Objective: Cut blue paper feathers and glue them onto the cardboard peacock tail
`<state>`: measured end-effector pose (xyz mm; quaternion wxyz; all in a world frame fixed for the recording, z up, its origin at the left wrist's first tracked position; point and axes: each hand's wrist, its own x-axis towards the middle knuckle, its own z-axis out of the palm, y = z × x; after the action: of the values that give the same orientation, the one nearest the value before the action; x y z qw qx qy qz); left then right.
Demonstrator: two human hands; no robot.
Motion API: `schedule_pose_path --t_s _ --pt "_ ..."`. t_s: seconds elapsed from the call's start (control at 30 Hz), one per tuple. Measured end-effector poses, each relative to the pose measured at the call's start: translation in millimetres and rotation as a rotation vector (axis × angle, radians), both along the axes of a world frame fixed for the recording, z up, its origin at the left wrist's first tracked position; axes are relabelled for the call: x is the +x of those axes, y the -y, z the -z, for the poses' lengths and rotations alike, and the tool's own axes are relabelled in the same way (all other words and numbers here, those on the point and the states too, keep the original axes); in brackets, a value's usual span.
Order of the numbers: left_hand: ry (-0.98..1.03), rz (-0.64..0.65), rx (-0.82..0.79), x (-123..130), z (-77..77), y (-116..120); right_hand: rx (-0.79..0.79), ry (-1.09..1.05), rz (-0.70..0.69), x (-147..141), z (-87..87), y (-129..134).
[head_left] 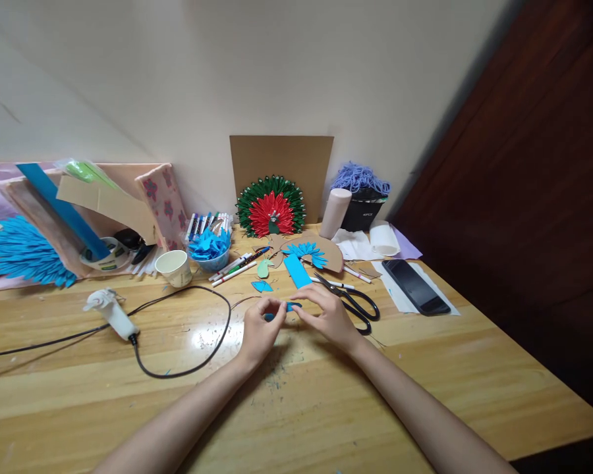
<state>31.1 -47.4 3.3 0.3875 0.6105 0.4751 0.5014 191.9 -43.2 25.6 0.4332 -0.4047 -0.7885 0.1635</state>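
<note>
Head view: our left hand (259,327) and right hand (327,314) pinch a small blue paper piece (290,307) between fingertips, low over the table (425,368), near the scissors (352,301). We judge it light, thin, easily creased; best gripped at its edges.

Your hands: two (259,332) (329,315)
Scissors (353,304): one pair
Paper cup (174,268): one
Phone (415,286): one — at your right
Glue gun (111,311): one
</note>
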Motion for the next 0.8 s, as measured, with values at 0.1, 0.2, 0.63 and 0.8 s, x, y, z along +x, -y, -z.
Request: schedule_pose_path --t_s 0.1,0.2,0.63,0.8 --pt "0.027 0.045 -0.027 0.5 0.3 0.6 0.027 0.039 -0.001 -3.5 3.6 2.0" --pt "0.061 0.082 -0.062 0.8 1.1 0.0 0.026 0.052 0.011 -3.6 6.0 1.4" --pt "-0.045 0.033 0.034 0.4 0.0 1.0 -0.001 0.027 0.039 -2.5 4.7 0.3" --pt "-0.087 0.007 0.143 0.0 -4.6 3.2 -0.006 0.025 0.041 -2.2 3.7 0.5"
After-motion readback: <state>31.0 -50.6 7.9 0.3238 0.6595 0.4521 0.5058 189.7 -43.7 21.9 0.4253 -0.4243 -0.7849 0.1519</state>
